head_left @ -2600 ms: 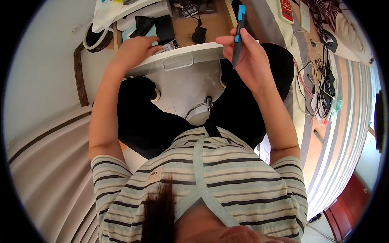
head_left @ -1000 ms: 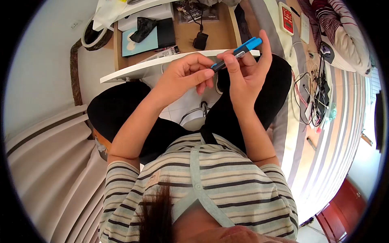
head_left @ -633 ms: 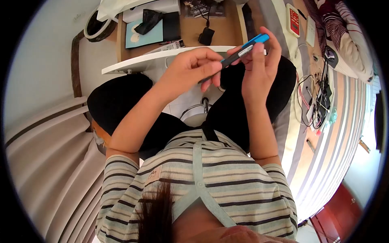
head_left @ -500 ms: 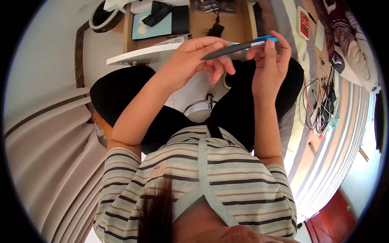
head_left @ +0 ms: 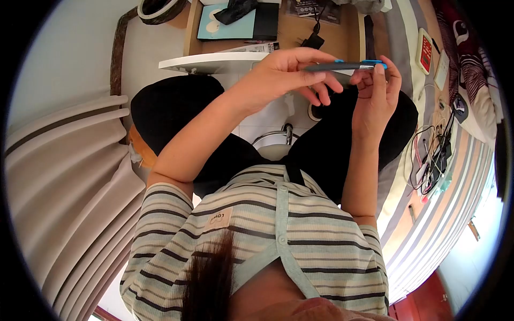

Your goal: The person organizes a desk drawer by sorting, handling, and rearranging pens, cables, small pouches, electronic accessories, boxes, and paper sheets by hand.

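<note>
Right hand [head_left: 373,99]: pinching pen [head_left: 347,66] by blue end | left hand [head_left: 284,74]: half-curled at dark end, hold unclear from here | long axis: crosswise, hand to hand

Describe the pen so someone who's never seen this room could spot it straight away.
Find the open drawer at the top of the picture. In front of it, a slim pen runs crosswise between the person's left grip and right grip. Its dark grey barrel and bright blue end set it apart from the black adapter in the drawer.
</note>
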Demonstrator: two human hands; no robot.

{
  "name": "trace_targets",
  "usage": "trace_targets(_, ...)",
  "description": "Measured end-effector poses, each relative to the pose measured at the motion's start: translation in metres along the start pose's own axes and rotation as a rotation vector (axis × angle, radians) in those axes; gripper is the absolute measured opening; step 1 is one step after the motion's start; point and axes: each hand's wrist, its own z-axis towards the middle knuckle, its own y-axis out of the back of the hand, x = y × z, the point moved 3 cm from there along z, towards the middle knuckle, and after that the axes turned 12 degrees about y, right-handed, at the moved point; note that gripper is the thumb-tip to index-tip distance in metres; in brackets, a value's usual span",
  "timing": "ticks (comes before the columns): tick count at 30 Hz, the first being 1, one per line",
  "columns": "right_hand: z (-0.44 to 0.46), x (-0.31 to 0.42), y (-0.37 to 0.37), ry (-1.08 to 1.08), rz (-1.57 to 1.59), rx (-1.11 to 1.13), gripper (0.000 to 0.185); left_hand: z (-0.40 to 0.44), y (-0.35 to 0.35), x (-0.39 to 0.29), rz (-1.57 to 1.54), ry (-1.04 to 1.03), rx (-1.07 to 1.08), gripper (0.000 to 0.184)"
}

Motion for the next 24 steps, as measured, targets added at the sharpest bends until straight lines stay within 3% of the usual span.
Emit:
trace_targets(5,0.011,0.001,-0.006,-0.018,-0.150,0.087,0.029,0.000,0.028,-0.012,0.170,-0.119,-0.194,0.029)
trace_targets(8,0.014,0.001,-0.017,-0.016,-0.286,0.359,0.033,-0.004,0.064,-0.026,0.483,-0.096,-0.313,0.023)
trace_targets(9,0.016,0.000,-0.016,-0.014,-0.281,0.355,0.033,-0.005,0.076,-0.030,0.490,-0.095,-0.311,0.023)
trace_targets(11,0.020,0.003,-0.005,0.189,-0.421,0.349,0.035,-0.008,0.104,-0.036,0.633,-0.096,-0.363,0.023)
trace_targets(15,0.014,0.025,0.037,0.228,-0.506,0.221,0.029,-0.012,0.169,-0.022,0.963,0.051,-0.310,0.023)
trace_targets(17,0.008,0.044,0.064,0.319,-0.730,0.238,0.025,-0.014,0.186,-0.006,0.877,0.185,-0.354,0.014)
trace_targets(20,-0.003,0.073,0.116,0.456,-0.977,0.171,0.027,-0.015,0.207,0.006,0.935,0.368,-0.424,0.013)
trace_targets(24,-0.015,0.110,0.204,0.605,-1.448,0.078,0.033,-0.007,0.189,-0.003,1.056,0.411,-0.371,0.016)
